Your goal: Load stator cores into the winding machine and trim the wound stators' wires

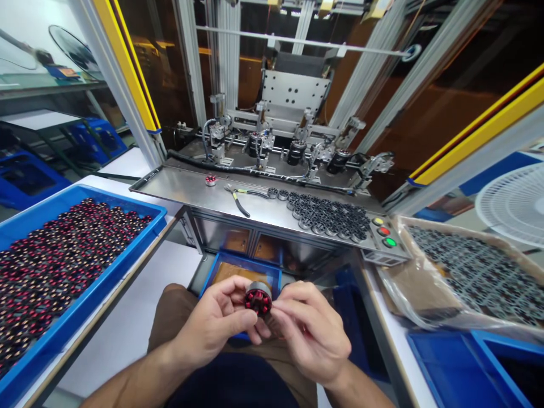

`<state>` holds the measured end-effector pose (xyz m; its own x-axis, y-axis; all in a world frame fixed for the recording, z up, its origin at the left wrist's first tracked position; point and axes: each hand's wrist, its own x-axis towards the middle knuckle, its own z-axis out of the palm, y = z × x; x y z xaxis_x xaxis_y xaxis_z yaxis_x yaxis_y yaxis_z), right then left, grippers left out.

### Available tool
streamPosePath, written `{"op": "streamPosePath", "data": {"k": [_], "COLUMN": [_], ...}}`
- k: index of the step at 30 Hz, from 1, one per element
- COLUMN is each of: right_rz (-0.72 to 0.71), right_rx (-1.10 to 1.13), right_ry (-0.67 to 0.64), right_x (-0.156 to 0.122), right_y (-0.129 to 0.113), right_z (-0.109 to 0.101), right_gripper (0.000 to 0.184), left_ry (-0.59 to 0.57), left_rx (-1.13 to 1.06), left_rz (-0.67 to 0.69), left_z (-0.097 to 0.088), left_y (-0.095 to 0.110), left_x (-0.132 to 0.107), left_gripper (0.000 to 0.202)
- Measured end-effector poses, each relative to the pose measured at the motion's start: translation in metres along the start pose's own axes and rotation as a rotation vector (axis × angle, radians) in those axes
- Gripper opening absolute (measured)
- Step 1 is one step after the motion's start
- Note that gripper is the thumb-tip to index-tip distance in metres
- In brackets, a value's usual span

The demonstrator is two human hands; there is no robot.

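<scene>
Low in the middle of the frame, the left hand (212, 323) and right hand (310, 334) meet over the person's lap. Both pinch one stator (258, 298) between thumb and fingertips, the fingers curled close around it. It is a small round part with a dark rim and red coils, and its coil face is turned toward the camera. The left thumb lies along its left edge, and the right fingertips touch its right side.

Just behind the hands, a small blue bin (275, 273) sits under the bench. At the left edge, a long blue tray (106, 280) is full of red-coiled parts in rows. At the right, a clear bag (425, 317) holds dark rings, and another blue crate (446, 368) fills the lower right corner.

Further up, a steel shelf (182, 187) crosses the middle. On it are a lone red part (210, 181), pliers (238, 203) and a heap of dark rings (327, 215). Yellow, red and green buttons (383, 231) sit at its right end.

Beyond the shelf stands a machine (293, 96) with a row of fixtures between yellow-edged posts. A white fan (514, 204) shows at the right edge.
</scene>
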<state>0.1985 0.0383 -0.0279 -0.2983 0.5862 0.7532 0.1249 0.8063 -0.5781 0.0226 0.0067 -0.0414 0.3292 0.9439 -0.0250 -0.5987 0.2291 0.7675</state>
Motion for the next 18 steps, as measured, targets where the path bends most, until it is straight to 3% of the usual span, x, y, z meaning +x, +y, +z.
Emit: {"op": "streamPosePath", "data": {"k": [5, 8, 10, 12, 14, 18], "right_rz": [0.202, 0.216, 0.18, 0.13, 0.086, 0.057], "right_rx": [0.037, 0.133, 0.183, 0.207, 0.204, 0.123], "right_ry": [0.071, 0.031, -0.025, -0.071, -0.102, -0.087], "right_x": [0.004, 0.007, 0.008, 0.009, 0.01, 0.013], "right_y": [-0.007, -0.007, -0.006, -0.004, -0.004, -0.006], "right_z": [0.004, 0.003, 0.001, -0.002, -0.005, -0.008], "right_gripper": [0.017, 0.016, 0.017, 0.02, 0.022, 0.021], "left_ry": [-0.014, 0.017, -0.04, -0.207, -0.323, -0.2], "left_rx": [-0.11, -0.163, -0.17, -0.175, -0.172, -0.088], "left_rz": [0.13, 0.167, 0.015, -0.237, -0.387, -0.285], "left_z": [0.004, 0.001, -0.003, -0.006, -0.007, -0.003], "left_y": [0.004, 0.007, 0.007, 0.006, 0.006, 0.008], "left_x": [0.002, 0.008, 0.013, 0.017, 0.017, 0.013], "left_gripper": [0.048, 0.049, 0.038, 0.048, 0.054, 0.031]}}
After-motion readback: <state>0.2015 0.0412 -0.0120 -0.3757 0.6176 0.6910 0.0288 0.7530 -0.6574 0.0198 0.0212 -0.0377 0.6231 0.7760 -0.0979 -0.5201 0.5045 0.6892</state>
